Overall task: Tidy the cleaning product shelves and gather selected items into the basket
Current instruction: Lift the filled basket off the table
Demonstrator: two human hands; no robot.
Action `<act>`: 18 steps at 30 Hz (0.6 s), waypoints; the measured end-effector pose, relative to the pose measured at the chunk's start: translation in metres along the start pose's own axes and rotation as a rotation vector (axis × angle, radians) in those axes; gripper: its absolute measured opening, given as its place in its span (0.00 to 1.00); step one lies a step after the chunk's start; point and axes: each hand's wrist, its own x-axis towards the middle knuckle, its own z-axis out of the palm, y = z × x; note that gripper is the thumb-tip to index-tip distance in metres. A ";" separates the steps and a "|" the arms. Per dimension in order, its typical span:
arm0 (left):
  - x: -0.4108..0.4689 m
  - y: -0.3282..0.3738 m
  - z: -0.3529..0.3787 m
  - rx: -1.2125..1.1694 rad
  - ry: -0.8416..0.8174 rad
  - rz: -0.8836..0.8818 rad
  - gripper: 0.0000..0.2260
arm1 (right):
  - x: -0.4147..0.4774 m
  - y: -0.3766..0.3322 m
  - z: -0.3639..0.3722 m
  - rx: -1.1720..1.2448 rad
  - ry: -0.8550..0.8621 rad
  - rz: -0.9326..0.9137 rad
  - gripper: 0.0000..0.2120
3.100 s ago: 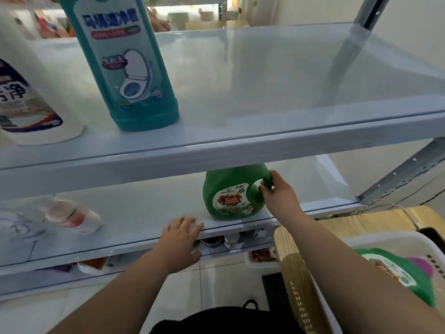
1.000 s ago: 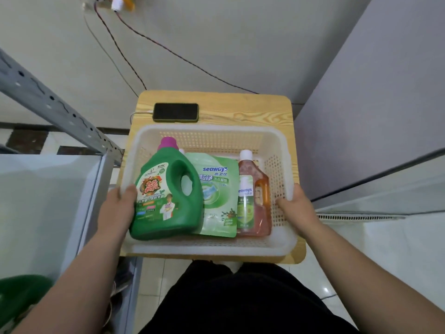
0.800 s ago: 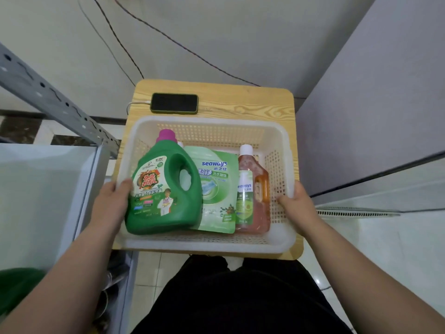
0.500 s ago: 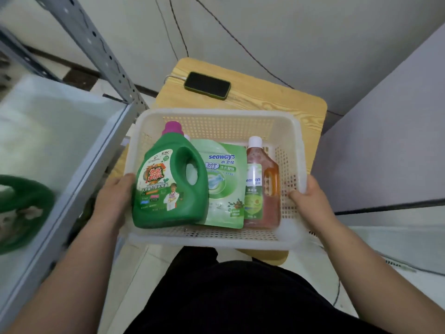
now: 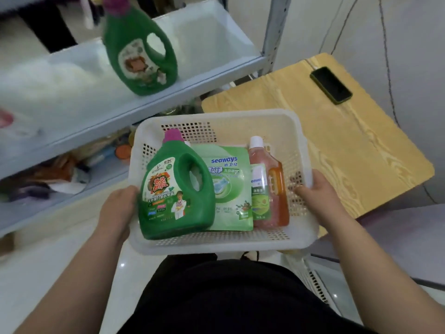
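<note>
Now | left hand and right hand grip basket sides (shelf edge near left).

We see a pale wall crossed by thin cables; before it a wooden table bearing a dark phone; a grey metal rack just beside; glossy pale floor tiles below.
</note>
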 end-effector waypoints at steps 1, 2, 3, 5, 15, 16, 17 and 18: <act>-0.003 -0.016 -0.012 0.023 0.025 -0.008 0.10 | 0.001 -0.010 0.013 -0.028 -0.029 -0.022 0.14; -0.006 -0.034 -0.023 -0.013 0.057 -0.040 0.10 | 0.000 -0.021 0.027 -0.052 -0.058 -0.046 0.14; -0.010 -0.050 -0.035 -0.076 0.083 -0.088 0.10 | 0.000 -0.032 0.042 -0.073 -0.087 -0.069 0.14; -0.017 -0.086 -0.060 -0.179 0.140 -0.166 0.12 | -0.003 -0.057 0.073 -0.117 -0.151 -0.114 0.15; -0.055 -0.258 -0.158 -0.632 0.383 -0.514 0.08 | -0.036 -0.175 0.283 -0.452 -0.496 -0.304 0.14; -0.060 -0.273 -0.164 -0.646 0.420 -0.552 0.09 | -0.041 -0.183 0.306 -0.467 -0.550 -0.332 0.16; -0.066 -0.288 -0.169 -0.653 0.455 -0.585 0.09 | -0.046 -0.190 0.328 -0.482 -0.605 -0.350 0.17; -0.073 -0.300 -0.173 -0.664 0.488 -0.628 0.09 | -0.051 -0.197 0.350 -0.492 -0.659 -0.353 0.17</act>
